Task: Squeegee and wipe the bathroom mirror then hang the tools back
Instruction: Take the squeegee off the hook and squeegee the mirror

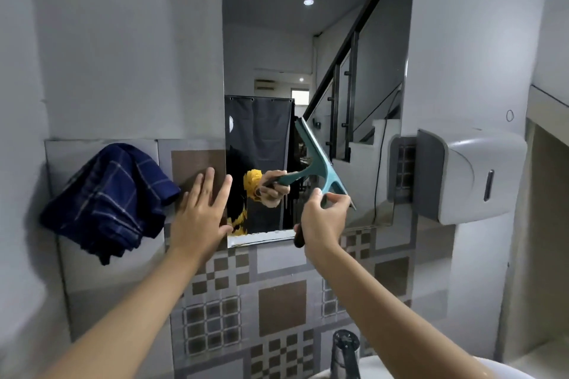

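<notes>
A tall frameless mirror (314,49) hangs on the wall ahead. My right hand (321,224) grips the dark handle of a teal squeegee (320,163), whose blade lies tilted against the lower middle of the glass. My left hand (204,209) is open with fingers spread, flat against the tiled wall at the mirror's lower left edge. A dark blue checked cloth (107,200) hangs on the wall to the left of that hand. The reflection shows the squeegee hand and a bit of yellow.
A grey paper dispenser (462,175) juts from the wall right of the mirror. A chrome tap (345,354) and the white basin rim (431,369) sit below my right arm. Patterned tiles (277,301) cover the wall under the mirror.
</notes>
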{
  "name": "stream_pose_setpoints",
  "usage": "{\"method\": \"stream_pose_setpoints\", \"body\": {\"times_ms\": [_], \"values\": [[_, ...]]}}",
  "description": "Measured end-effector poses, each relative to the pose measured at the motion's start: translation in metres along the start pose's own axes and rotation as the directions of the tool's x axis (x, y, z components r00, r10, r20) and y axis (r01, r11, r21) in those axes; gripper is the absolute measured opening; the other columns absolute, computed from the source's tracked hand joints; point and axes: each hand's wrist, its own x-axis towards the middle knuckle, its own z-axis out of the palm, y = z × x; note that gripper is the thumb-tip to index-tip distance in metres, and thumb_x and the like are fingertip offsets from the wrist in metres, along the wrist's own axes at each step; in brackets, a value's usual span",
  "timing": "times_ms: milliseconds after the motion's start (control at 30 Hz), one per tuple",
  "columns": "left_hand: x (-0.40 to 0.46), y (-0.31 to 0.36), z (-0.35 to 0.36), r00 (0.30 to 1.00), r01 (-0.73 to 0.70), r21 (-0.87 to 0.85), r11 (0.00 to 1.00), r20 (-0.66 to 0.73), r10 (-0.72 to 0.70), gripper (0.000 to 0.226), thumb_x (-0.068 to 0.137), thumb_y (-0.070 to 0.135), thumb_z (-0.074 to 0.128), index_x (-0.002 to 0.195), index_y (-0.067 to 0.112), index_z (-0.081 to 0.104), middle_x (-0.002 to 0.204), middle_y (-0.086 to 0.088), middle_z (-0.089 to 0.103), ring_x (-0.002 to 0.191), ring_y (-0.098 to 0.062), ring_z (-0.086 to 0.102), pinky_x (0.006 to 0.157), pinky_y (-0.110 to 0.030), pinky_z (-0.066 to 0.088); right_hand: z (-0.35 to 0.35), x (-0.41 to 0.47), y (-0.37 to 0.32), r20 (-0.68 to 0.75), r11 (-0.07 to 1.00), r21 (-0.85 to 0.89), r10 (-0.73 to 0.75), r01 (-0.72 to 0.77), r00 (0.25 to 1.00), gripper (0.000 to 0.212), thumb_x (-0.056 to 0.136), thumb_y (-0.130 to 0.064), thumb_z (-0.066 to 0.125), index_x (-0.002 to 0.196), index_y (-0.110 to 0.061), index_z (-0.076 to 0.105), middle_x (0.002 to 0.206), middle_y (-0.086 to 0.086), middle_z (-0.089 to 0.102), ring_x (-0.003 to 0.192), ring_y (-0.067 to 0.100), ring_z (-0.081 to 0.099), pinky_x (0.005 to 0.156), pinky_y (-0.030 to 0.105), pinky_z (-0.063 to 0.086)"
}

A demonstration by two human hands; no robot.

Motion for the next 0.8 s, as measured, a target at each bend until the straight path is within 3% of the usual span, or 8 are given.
{"method": "stream_pose_setpoints", "body": {"times_ms": [100, 200, 300, 400, 467, 567, 700, 800], "values": [[-0.001, -0.002, 0.003, 1.000, -0.027, -0.034, 0.999, -0.006, 0.027, 0.100, 0.071, 0.038, 0.075, 0.147, 0.019, 0.012, 0.153, -0.013, 0.005, 0.140, -0.031, 0.005, 0.106, -0.046, 0.017, 0.017, -0.012, 0.009, 0.041, 0.999, -0.021, -0.047, 0.047, 0.998, 0.015, 0.097, -0.028, 0.048, 0.103, -0.019, 0.038, 0.069, 0.008, 0.053, 0.038, 0.015, 0.048, 0.039, 0.026, 0.045], [-0.003, -0.003, 0.005, 0.999, -0.045, -0.014, 0.999, -0.022, 0.045, 0.103, 0.062, 0.034, 0.082, 0.145, 0.014, 0.023, 0.151, -0.018, 0.018, 0.138, -0.034, 0.017, 0.102, -0.044, 0.024, 0.036, -0.025, 0.019, 0.084, 0.983, -0.089, -0.152, 0.160, 0.985, 0.014, 0.095, -0.030, 0.051, 0.099, -0.023, 0.039, 0.075, 0.008, 0.058, 0.054, 0.020, 0.054, 0.050, 0.035, 0.051], [-0.008, -0.005, 0.007, 0.998, -0.046, -0.021, 0.999, -0.052, 0.045, 0.101, 0.059, 0.034, 0.083, 0.142, 0.012, 0.030, 0.148, -0.021, 0.025, 0.136, -0.035, 0.024, 0.100, -0.042, 0.029, 0.047, -0.036, 0.025, 0.126, 0.944, -0.149, -0.278, 0.295, 0.952, 0.014, 0.096, -0.023, 0.053, 0.101, -0.018, 0.041, 0.074, -0.004, 0.054, 0.060, 0.005, 0.052, 0.048, 0.010, 0.042], [-0.015, -0.008, 0.015, 0.995, -0.057, -0.037, 0.998, -0.088, 0.054, 0.095, 0.064, 0.033, 0.081, 0.141, 0.010, 0.031, 0.149, -0.022, 0.024, 0.137, -0.035, 0.023, 0.101, -0.043, 0.034, 0.044, -0.035, 0.032, 0.134, 0.905, -0.185, -0.364, 0.384, 0.922, 0.015, 0.095, -0.017, 0.056, 0.098, -0.015, 0.042, 0.073, -0.013, 0.049, 0.059, -0.006, 0.055, 0.050, 0.004, 0.040], [-0.018, -0.009, 0.020, 0.996, -0.055, -0.034, 0.998, -0.077, 0.052, 0.096, 0.065, 0.036, 0.080, 0.143, 0.011, 0.028, 0.150, -0.021, 0.020, 0.138, -0.035, 0.021, 0.100, -0.047, 0.037, 0.036, -0.029, 0.041, 0.156, 0.849, -0.226, -0.452, 0.477, 0.878, 0.017, 0.093, -0.015, 0.059, 0.095, -0.016, 0.042, 0.074, -0.015, 0.050, 0.062, -0.012, 0.053, 0.051, 0.006, 0.041], [-0.020, -0.007, 0.024, 0.998, -0.042, -0.001, 0.999, -0.055, 0.042, 0.101, 0.064, 0.043, 0.078, 0.144, 0.014, 0.024, 0.151, -0.020, 0.018, 0.138, -0.036, 0.019, 0.100, -0.047, 0.038, 0.016, -0.015, 0.056, 0.250, 0.740, -0.288, -0.555, 0.608, 0.793, 0.022, 0.090, -0.010, 0.063, 0.093, -0.018, 0.043, 0.072, -0.017, 0.051, 0.056, -0.004, 0.053, 0.046, 0.008, 0.039], [-0.024, -0.008, 0.029, 0.994, -0.062, -0.020, 0.998, -0.087, 0.060, 0.094, 0.064, 0.038, 0.080, 0.141, 0.013, 0.032, 0.147, -0.022, 0.027, 0.136, -0.037, 0.025, 0.100, -0.046, 0.037, -0.013, 0.007, 0.068, 0.357, 0.617, -0.372, -0.595, 0.693, 0.721, 0.018, 0.087, -0.013, 0.067, 0.096, -0.012, 0.051, 0.067, -0.019, 0.050, 0.037, 0.009, 0.041, 0.037, 0.011, 0.032], [-0.027, -0.009, 0.032, 0.992, -0.070, -0.041, 0.997, -0.110, 0.065, 0.085, 0.068, 0.035, 0.078, 0.139, 0.012, 0.036, 0.146, -0.022, 0.029, 0.135, -0.037, 0.027, 0.098, -0.048, 0.042, -0.028, 0.023, 0.064, 0.426, 0.518, -0.412, -0.617, 0.750, 0.661, 0.021, 0.087, -0.016, 0.068, 0.100, -0.008, 0.054, 0.063, -0.018, 0.049, 0.036, 0.010, 0.041, 0.036, 0.011, 0.031]]}}
